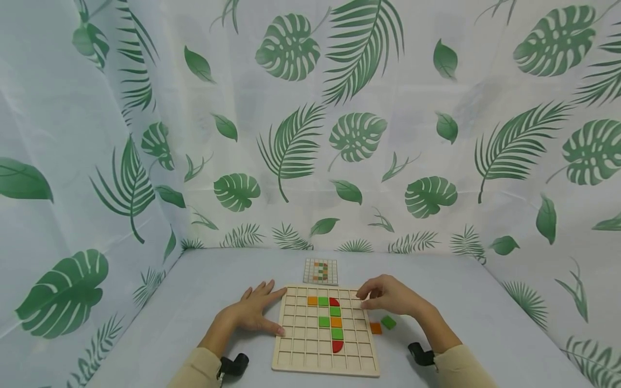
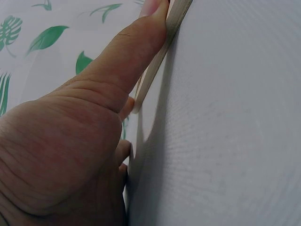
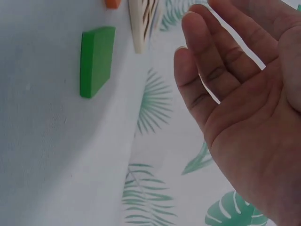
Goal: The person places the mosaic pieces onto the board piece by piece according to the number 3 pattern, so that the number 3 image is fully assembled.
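A light wooden grid board (image 1: 305,362) lies flat on the table. Set in its cells are several green, orange and red pieces, among them a red rounded piece (image 1: 337,346) and an orange square (image 1: 336,322). My left hand (image 1: 254,311) has its fingers spread, with thumb and index finger touching the board's left side. Above the board's upper right edge hovers my right hand (image 1: 390,295), fingers loosely bent and thumb apart from the index finger. No piece shows in it, though some fingertips are cut off in the right wrist view. Beneath it lie a loose green square (image 3: 97,61) and an orange square (image 1: 375,328).
Behind the board is a small pattern card (image 1: 321,271) showing a coloured grid figure. A white table (image 1: 194,312) spreads around it all. White cloth with green leaf prints (image 1: 310,161) hangs at the back and both sides.
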A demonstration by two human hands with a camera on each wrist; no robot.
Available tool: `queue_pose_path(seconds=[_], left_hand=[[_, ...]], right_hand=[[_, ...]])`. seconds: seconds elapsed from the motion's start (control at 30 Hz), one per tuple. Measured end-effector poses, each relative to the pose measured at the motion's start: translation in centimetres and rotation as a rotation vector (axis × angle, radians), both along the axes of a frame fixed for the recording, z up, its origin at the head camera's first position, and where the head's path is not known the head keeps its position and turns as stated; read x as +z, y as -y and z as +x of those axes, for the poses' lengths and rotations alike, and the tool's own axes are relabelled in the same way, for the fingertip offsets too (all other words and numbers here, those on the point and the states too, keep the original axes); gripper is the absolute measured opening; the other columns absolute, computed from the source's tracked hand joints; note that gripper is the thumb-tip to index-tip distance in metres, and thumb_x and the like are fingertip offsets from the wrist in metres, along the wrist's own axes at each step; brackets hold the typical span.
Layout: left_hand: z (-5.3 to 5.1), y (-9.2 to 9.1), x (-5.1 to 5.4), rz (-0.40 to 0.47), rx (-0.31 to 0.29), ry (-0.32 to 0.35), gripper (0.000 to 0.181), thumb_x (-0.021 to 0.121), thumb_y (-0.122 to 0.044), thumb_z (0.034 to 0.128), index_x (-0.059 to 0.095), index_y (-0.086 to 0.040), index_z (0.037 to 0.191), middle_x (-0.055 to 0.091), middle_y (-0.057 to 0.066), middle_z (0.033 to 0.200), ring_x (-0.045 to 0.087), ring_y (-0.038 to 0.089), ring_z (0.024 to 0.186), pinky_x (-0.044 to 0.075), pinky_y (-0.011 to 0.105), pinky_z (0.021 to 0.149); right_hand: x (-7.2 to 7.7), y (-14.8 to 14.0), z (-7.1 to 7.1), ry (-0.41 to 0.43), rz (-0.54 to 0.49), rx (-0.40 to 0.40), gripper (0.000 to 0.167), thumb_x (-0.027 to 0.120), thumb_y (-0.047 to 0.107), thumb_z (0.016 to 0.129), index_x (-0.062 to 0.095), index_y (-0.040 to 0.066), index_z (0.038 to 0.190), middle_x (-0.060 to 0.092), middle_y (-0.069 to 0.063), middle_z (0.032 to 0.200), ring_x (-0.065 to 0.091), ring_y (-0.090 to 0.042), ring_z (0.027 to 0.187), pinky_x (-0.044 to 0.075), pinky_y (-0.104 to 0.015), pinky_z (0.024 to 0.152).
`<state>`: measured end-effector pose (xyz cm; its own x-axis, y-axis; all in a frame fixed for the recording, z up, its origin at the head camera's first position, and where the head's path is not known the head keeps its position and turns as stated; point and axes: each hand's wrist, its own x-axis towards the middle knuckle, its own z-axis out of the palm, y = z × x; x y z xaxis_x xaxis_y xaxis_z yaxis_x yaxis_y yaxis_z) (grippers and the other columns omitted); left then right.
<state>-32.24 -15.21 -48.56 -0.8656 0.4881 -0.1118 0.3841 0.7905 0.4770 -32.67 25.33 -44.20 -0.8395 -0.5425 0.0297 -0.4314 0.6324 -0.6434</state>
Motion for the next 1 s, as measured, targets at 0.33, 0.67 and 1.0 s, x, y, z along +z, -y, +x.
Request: queue_pose_path(seconds=[0.33, 0.67, 1.0], left_hand=[[0.0, -0.1, 0.0, -0.005, 0.006, 0.002, 0.112, 0.083, -0.071, 0.072, 0.034, -0.029, 0.164, 0.016, 0.019, 0.174, 0.009, 0.042, 0.162, 0.005, 0.066, 0.129], [-0.1, -0.1, -0.1, -0.007, -0.001, -0.001, 0.112, 0.083, -0.07, 0.073, 0.033, -0.029, 0.165, 0.015, 0.019, 0.174, 0.009, 0.042, 0.162, 0.005, 0.066, 0.129], [0.0, -0.1, 0.0, -0.008, 0.0, -0.005, 0.113, 0.083, -0.071, 0.0722, 0.033, -0.027, 0.164, 0.016, 0.02, 0.174, 0.01, 0.043, 0.162, 0.006, 0.066, 0.129]], right_hand=[[0.0, -1.7, -0.1, 0.101, 0.044, -0.012, 0.02, 0.083, 0.012, 0.087, 0.08, 0.011, 0.108, 0.072, 0.001, 0.092, 0.061, -0.021, 0.086, 0.052, -0.028, 0.068], [-0.1, -2.8, -0.1, 0.158, 0.057, -0.009, 0.023, 0.086, 0.007, 0.082, 0.08, 0.013, 0.102, 0.073, -0.005, 0.094, 0.061, -0.02, 0.084, 0.051, -0.029, 0.067], [0.1, -3.1, 0.4, 0.175, 0.122, 0.009, 0.027, 0.092, 0.004, 0.072, 0.079, 0.012, 0.095, 0.074, -0.003, 0.093, 0.061, -0.019, 0.079, 0.05, -0.029, 0.066]])
